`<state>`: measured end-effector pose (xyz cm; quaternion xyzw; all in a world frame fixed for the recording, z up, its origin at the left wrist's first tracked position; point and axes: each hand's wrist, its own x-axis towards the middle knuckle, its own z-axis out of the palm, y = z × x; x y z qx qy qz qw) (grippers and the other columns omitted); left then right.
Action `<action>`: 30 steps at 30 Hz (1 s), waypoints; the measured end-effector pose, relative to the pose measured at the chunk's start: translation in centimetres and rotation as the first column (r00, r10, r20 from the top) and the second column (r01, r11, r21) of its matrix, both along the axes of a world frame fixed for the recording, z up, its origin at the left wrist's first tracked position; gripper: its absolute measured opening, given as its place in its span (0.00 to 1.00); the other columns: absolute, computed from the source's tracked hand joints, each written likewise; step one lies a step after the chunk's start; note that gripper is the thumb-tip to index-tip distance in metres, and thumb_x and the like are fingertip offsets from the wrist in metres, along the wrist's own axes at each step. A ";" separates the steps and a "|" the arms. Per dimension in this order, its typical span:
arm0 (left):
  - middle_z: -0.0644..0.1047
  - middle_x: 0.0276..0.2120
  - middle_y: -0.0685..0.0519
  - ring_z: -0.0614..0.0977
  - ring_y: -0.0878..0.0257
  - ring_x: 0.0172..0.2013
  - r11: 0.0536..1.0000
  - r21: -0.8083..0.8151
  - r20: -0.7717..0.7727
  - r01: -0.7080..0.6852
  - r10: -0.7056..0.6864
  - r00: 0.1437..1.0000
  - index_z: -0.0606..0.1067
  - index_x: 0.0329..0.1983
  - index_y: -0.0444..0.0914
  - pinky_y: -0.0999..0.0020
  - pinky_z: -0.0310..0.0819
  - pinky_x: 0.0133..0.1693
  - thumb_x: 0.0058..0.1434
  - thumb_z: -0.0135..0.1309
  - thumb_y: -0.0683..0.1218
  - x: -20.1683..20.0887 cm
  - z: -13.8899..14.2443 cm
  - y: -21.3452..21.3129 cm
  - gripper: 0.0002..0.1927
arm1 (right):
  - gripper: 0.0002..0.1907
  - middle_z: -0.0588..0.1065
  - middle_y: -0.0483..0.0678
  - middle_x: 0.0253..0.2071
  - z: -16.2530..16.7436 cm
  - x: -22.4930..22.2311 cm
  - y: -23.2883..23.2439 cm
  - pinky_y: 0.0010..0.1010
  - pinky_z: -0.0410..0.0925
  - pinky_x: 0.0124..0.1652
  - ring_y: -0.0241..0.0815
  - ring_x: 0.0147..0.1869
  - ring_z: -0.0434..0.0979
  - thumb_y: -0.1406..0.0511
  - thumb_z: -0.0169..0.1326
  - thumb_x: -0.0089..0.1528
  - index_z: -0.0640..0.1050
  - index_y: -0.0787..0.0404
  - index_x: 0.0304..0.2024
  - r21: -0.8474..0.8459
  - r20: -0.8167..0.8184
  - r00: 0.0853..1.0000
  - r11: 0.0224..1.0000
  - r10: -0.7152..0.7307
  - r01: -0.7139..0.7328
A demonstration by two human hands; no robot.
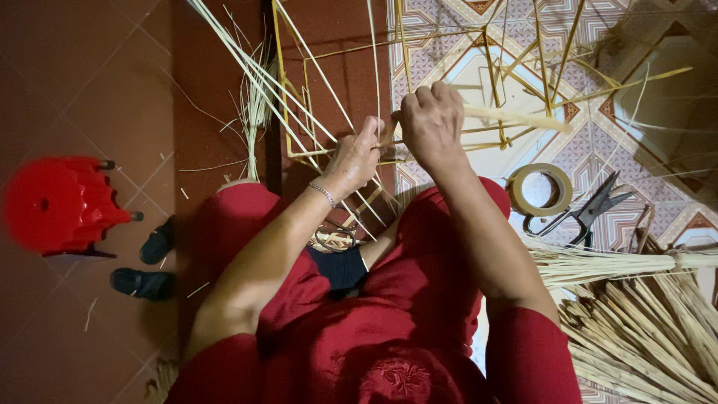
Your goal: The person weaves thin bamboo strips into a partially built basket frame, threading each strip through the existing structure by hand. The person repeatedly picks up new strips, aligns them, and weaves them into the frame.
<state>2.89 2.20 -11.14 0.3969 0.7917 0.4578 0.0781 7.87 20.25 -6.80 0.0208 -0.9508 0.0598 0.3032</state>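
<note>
We see a frame of thin pale-yellow bamboo strips [419,112] standing on the floor just beyond the red-clad knees, spanning the seam where the plain dark-red floor tiles [112,90] meet the patterned white, brown and blue floor tiles [598,142]. Our left hand [357,157], with a thin silver bracelet [323,193] at the wrist, is pinched closed on one strip of that frame near its lower bar. Our right hand [431,123] sits just beside it, touching or nearly touching, with fingers curled tight around a flat pale bamboo splint [516,117] that juts out toward the right edge of the floor. Between the knees lies a small dark cloth [340,267], and just above it some coiled wire loops [334,238], though we cannot tell exactly what they are. On the patterned tiles, right of the right forearm, a roll of brown tape [538,188] lies flat, with a pair of black-handled scissors [587,213] just beside it. Nearer the lower right corner of the floor a large heap of cut bamboo sticks [643,329] is piled, with a tied bundle across its top. On the plain tiles at the left edge lies an overturned red plastic stool [63,203], and near it a pair of black shoes [146,262].
</note>
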 end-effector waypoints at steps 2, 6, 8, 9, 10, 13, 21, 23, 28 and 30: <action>0.79 0.25 0.41 0.83 0.44 0.26 0.999 0.042 0.014 0.020 -0.021 1.000 0.62 0.53 0.35 0.51 0.78 0.26 0.60 0.49 0.33 -0.1 -0.2 -0.1 0.19 | 0.12 0.75 0.48 0.31 -0.2 -0.7 -0.2 0.43 0.62 0.44 0.49 0.43 0.71 0.61 0.68 0.54 0.79 0.60 0.30 0.017 0.100 0.995 1.000 -0.009 0.007; 0.77 0.21 0.40 0.82 0.49 0.19 0.997 -0.074 0.135 -0.007 0.017 0.991 0.67 0.40 0.33 0.54 0.75 0.21 0.63 0.47 0.34 -0.1 0.1 -0.3 0.05 | 0.12 0.76 0.51 0.34 1.0 -1.5 -0.9 0.47 0.60 0.50 0.52 0.49 0.70 0.59 0.67 0.51 0.82 0.59 0.32 0.168 0.263 0.963 0.986 -0.059 0.014; 0.75 0.19 0.40 0.81 0.52 0.17 0.996 -0.086 0.147 0.002 0.011 0.989 0.68 0.36 0.31 0.58 0.74 0.17 0.63 0.47 0.34 -0.1 0.5 -0.3 0.01 | 0.11 0.76 0.51 0.37 1.8 -1.8 -1.2 0.52 0.60 0.53 0.52 0.53 0.70 0.59 0.66 0.50 0.81 0.56 0.31 0.310 0.198 0.977 0.951 -0.076 0.011; 0.76 0.20 0.41 0.81 0.54 0.16 0.993 -0.119 0.214 0.000 0.025 0.976 0.69 0.34 0.31 0.59 0.74 0.16 0.63 0.46 0.34 -0.1 0.7 -0.2 0.02 | 0.10 0.77 0.50 0.41 2.1 -1.6 -1.3 0.55 0.59 0.56 0.52 0.56 0.70 0.60 0.66 0.49 0.80 0.53 0.30 0.386 0.103 0.993 0.922 -0.052 0.008; 0.76 0.20 0.42 0.81 0.56 0.15 0.988 -0.152 0.280 0.001 0.042 0.959 0.70 0.33 0.30 0.61 0.74 0.15 0.64 0.46 0.34 -0.1 0.9 -0.2 0.04 | 0.10 0.77 0.50 0.45 2.3 -1.4 -1.4 0.59 0.59 0.59 0.51 0.59 0.70 0.61 0.66 0.48 0.79 0.51 0.30 0.460 0.010 1.000 0.888 -0.019 0.012; 0.77 0.22 0.46 0.79 0.62 0.14 0.969 -0.247 0.436 0.024 0.090 0.895 0.76 0.34 0.32 0.65 0.76 0.13 0.63 0.42 0.32 -0.2 1.7 0.5 0.10 | 0.11 0.76 0.49 0.47 1.9 0.1 -1.3 0.64 0.55 0.62 0.52 0.62 0.68 0.64 0.66 0.53 0.79 0.56 0.37 0.130 -0.122 0.991 0.991 0.058 -0.042; 0.81 0.26 0.47 0.81 0.61 0.15 0.917 -0.363 0.526 0.168 0.052 0.849 0.77 0.41 0.32 0.65 0.78 0.17 0.61 0.49 0.39 -1.3 4.6 1.2 0.09 | 0.12 0.80 0.50 0.37 -2.6 8.1 -3.2 0.36 0.72 0.33 0.44 0.32 0.79 0.65 0.65 0.64 0.81 0.57 0.49 -0.564 0.187 0.982 0.822 0.036 0.078; 0.81 0.27 0.47 0.82 0.61 0.15 0.911 -0.376 0.516 0.170 0.053 0.855 0.76 0.42 0.32 0.65 0.80 0.18 0.56 0.50 0.37 -1.2 4.9 1.1 0.10 | 0.23 0.77 0.52 0.36 -3.2 8.7 -3.6 0.40 0.72 0.37 0.50 0.37 0.79 0.66 0.65 0.58 0.79 0.59 0.57 -0.573 0.143 0.985 0.820 0.094 0.004; 0.82 0.27 0.44 0.82 0.60 0.15 0.904 -0.399 0.479 0.152 0.064 0.875 0.76 0.41 0.32 0.65 0.78 0.19 0.59 0.53 0.40 -1.1 5.0 1.0 0.09 | 0.15 0.74 0.54 0.35 -3.5 8.2 -3.5 0.44 0.70 0.33 0.54 0.35 0.77 0.63 0.68 0.59 0.80 0.59 0.46 -0.496 0.182 0.980 0.868 0.078 0.023; 0.82 0.27 0.44 0.81 0.61 0.15 0.904 -0.402 0.472 0.146 0.068 0.879 0.75 0.41 0.32 0.65 0.78 0.19 0.60 0.54 0.40 -1.0 5.0 1.0 0.08 | 0.12 0.73 0.54 0.35 -3.5 8.2 -3.7 0.45 0.69 0.34 0.55 0.35 0.76 0.62 0.67 0.59 0.80 0.61 0.40 -0.489 0.205 0.976 0.872 0.080 0.031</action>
